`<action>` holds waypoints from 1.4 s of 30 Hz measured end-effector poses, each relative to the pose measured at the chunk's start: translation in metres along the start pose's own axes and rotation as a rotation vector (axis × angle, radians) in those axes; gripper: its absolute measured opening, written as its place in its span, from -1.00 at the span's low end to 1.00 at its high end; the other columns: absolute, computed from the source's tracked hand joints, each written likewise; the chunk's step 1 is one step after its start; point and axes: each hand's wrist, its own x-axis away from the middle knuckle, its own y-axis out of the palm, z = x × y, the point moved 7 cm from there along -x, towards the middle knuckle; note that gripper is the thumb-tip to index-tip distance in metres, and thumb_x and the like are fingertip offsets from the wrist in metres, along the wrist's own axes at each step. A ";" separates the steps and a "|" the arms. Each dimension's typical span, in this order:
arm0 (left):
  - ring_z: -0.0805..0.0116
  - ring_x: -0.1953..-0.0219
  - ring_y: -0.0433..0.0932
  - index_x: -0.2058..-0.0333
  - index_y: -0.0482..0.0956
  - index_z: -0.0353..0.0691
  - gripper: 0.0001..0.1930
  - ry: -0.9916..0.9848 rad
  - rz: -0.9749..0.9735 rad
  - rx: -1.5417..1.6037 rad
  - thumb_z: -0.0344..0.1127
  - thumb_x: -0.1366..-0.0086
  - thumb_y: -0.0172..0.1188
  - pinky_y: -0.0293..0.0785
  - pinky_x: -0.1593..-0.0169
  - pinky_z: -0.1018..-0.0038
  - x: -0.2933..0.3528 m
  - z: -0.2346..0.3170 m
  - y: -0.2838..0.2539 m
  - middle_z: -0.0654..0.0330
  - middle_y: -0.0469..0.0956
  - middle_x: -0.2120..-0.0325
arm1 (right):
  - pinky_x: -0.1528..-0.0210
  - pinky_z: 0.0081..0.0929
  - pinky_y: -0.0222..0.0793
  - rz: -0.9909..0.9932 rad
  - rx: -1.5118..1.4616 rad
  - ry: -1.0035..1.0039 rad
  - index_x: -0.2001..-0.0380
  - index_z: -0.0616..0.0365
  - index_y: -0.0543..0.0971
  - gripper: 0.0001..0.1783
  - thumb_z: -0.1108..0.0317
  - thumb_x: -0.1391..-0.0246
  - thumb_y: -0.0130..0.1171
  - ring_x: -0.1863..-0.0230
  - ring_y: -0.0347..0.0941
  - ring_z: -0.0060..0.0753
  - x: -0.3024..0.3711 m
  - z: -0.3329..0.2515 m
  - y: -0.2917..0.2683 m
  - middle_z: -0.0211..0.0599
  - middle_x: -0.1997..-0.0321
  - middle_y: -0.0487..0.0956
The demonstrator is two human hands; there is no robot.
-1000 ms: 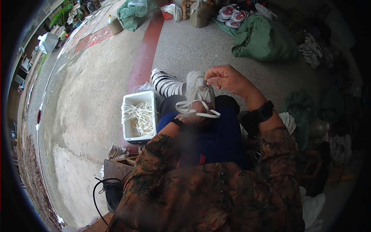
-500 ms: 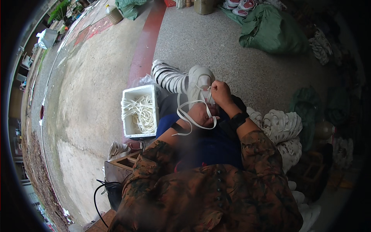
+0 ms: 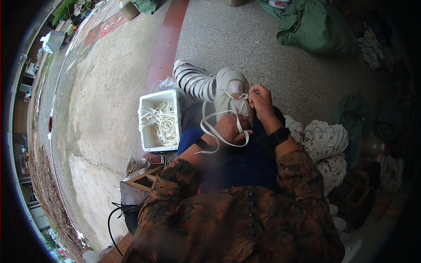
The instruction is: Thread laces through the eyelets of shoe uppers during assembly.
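A pale sneaker [image 3: 222, 80] rests on my lap, toe pointing away, with a white shoelace [image 3: 206, 126] threaded through its front eyelets. My left hand [image 3: 232, 129] is closed on the rear of the sneaker, near its opening. A long loose loop of the lace hangs over and around this hand, its free end trailing to the left. At the sneaker's right edge, beside the eyelets, my right hand [image 3: 260, 101] is closed in a pinch on the lace. The pinched bit is mostly hidden by the fingers.
A row of nested pale shoes [image 3: 195, 81] lies left of the sneaker. A white foam box [image 3: 144, 127] holds a bundle of white laces [image 3: 164, 125]. More white shoes [image 3: 324, 140] are stacked at my right. A green sack [image 3: 318, 33] lies farther off; a wooden stool [image 3: 142, 180] stands left.
My right hand has moved from above the tongue to the sneaker's right edge, drawing the lace across the eyelets. The left hand stays at the rear. The whole view has shifted slightly.
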 end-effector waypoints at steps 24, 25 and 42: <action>-0.05 0.50 0.45 0.58 0.47 -0.25 -0.81 -0.022 0.038 -0.018 -0.28 -0.10 0.18 0.37 0.42 0.20 -0.001 -0.001 0.000 0.04 0.46 0.61 | 0.55 -0.73 0.18 -0.152 -0.256 0.282 0.40 0.21 0.49 -0.92 0.44 -0.04 0.15 0.58 0.28 -0.68 0.021 0.000 0.002 -0.47 0.56 0.43; -0.05 0.51 0.45 0.59 0.47 -0.25 -0.81 -0.031 0.022 -0.030 -0.28 -0.10 0.18 0.37 0.42 0.20 -0.001 -0.002 0.001 0.04 0.46 0.61 | 0.57 -0.74 0.16 -0.173 -0.234 0.256 0.40 0.21 0.49 -0.92 0.44 -0.05 0.15 0.60 0.27 -0.69 0.019 -0.002 0.006 -0.47 0.56 0.43; -0.01 0.41 0.49 0.45 0.54 -0.26 -0.83 -0.035 -0.026 -0.089 -0.26 -0.13 0.16 0.41 0.34 0.20 0.005 -0.013 0.009 0.03 0.49 0.54 | 0.52 -0.25 0.24 0.043 0.815 -0.423 0.70 0.31 0.41 -0.65 0.28 -0.02 0.12 0.60 0.39 -0.03 -0.008 -0.040 0.013 -0.03 0.68 0.44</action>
